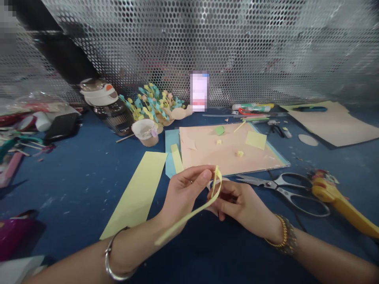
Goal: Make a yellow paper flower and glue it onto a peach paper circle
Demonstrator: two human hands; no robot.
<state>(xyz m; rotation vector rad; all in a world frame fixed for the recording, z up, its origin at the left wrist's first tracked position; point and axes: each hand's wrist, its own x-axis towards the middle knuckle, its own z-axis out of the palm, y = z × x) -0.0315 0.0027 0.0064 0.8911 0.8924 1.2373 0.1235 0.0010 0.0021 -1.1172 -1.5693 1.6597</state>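
Note:
A narrow pale yellow paper strip (189, 213) curls upward between my hands, its long tail hanging down over my left wrist. My left hand (184, 190) pinches the strip's upper part between thumb and fingers. My right hand (238, 202) grips the strip's looped end from the other side, with the fingers partly hiding it. Just past my hands lies a wide yellow paper strip (136, 193) on the blue mat (71, 189). A peach card (227, 148) with small paper scraps sits beyond them.
Steel scissors (284, 193) and a yellow craft knife (337, 201) lie to the right. A paper-curl flower model (152, 103), a glue stick (251, 107) and a bottle (114, 116) stand at the back, before a perforated metal sheet (189, 43). Clutter fills the left side.

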